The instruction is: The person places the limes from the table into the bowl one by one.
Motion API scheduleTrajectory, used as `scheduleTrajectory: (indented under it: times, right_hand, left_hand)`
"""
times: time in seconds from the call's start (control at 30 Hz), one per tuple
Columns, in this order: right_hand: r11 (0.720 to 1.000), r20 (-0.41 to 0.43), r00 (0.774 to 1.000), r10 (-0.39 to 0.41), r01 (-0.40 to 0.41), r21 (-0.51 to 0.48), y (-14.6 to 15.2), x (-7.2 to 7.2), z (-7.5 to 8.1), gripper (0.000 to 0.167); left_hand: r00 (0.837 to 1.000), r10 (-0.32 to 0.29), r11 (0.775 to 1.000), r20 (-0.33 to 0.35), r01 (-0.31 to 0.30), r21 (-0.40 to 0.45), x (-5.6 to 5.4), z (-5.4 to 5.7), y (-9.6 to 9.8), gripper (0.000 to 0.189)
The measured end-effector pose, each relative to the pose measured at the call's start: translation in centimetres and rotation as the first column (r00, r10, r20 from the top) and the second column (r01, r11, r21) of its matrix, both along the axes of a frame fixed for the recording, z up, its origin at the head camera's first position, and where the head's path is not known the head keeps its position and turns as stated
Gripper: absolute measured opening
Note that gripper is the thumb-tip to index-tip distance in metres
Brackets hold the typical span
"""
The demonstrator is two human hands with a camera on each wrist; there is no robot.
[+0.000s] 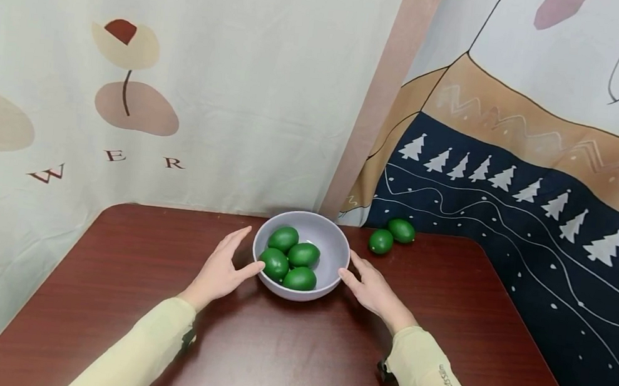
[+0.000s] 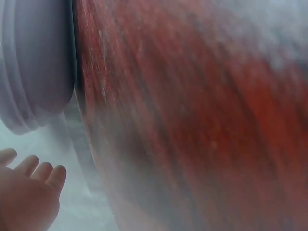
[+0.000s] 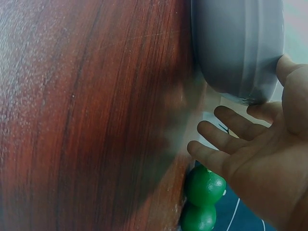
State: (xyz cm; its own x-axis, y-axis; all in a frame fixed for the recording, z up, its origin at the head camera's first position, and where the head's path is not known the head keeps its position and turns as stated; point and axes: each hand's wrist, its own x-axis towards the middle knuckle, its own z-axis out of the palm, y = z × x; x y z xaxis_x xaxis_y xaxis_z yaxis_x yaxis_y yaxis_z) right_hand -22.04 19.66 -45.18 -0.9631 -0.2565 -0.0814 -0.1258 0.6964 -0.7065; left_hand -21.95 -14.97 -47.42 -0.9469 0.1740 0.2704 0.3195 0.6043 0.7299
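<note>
A grey-lavender bowl [image 1: 331, 252] stands upright near the table's back edge, with several green limes [image 1: 303, 255] gathered on its left side. At its left is my left hand [image 1: 222, 272], fingers extended and spread, the thumb tip close to the rim. In the left wrist view, the left hand's fingers [image 2: 42, 171] are apart from the bowl [image 2: 41, 57]. On the other side, my right hand [image 1: 375, 288] has its thumb and index finger at the bowl wall. The right wrist view shows that hand [image 3: 262, 159] with its other fingers extended, off the bowl [image 3: 236, 43].
Two more limes [image 1: 401, 231] lie together at the back edge, right of the bowl; the right wrist view shows these limes [image 3: 205, 186] below the fingers. The dark red wooden table [image 1: 281, 353] meets a printed curtain [image 1: 258, 87] behind it.
</note>
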Motion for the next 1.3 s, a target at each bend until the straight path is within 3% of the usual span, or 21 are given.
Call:
scheduleTrajectory:
  times: [0.27, 0.63, 1.03, 1.3]
  right_hand:
    - [1.0, 0.0, 1.0, 0.001, -0.001, -0.007, 0.0, 0.1, 0.0, 0.069]
    - [1.0, -0.005, 1.0, -0.006, 0.006, -0.026, 0.0, 0.2, -0.3, 0.069]
    - [0.998, -0.121, 0.99, -0.069, 0.07, 0.003, -0.5, 1.1, -0.9, 0.062]
    - [0.997, -0.152, 0.985, -0.076, 0.078, 0.006, -0.1, 1.9, -1.0, 0.059]
  left_hand:
    - [0.996, -0.036, 0.993, 0.078, 0.027, 0.118, 0.2, -0.3, 0.3, 0.081]
    - [0.977, -0.105, 0.966, 0.186, 0.056, 0.253, 0.4, -0.5, 0.6, 0.077]
    - [0.977, -0.108, 0.962, 0.184, 0.056, 0.268, 0.6, -0.5, 0.7, 0.076]
    - [0.978, -0.12, 0.962, 0.172, 0.071, 0.265, 0.8, -0.1, 0.6, 0.074]
